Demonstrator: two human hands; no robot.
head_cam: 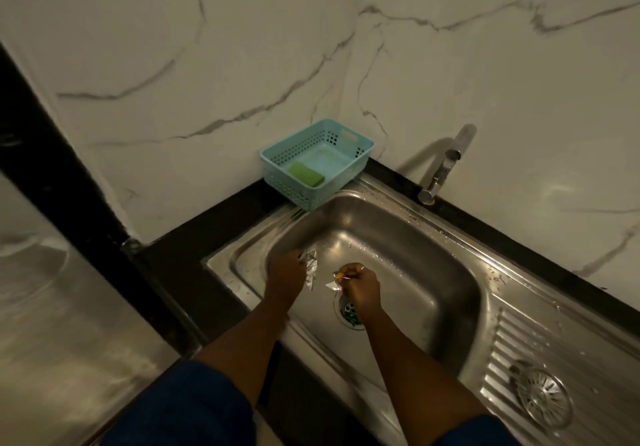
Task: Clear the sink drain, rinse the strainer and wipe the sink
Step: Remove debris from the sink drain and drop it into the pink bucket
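Blue sleeves (194,407) edge the bottom of the view, and from them both forearms reach down into the steel sink (415,265). The left hand (284,277) has its fingers curled round a ragged bunch of foil scraps (310,265), held near the basin's left wall. The right hand (363,289) sits over the drain (349,311), its fingers pinched closed on a small wrapper scrap (335,281) showing a touch of red and yellow. That hand hides part of the drain opening. What shows holds greenish bits, so the clearing looks unfinished. The strainer (544,398) lies well apart on the ribbed drainboard (512,348) to the right, out of the drain. A pale blue basket (287,189) holding a green sponge (306,174) stands on the black counter (194,237) at the far corner, with the tap (443,168) beyond the sink's back edge and no water visibly running. The main risk is that the opening is unguarded with the strainer out. The pinch on the wrapper scrap is slight, and a wet, slick piece slipping free right above the hole could drop into the pipe. The loose bunch in the left hand could also shed a torn piece into the basin. Running the tap before the remaining bits are lifted out would wash them down.
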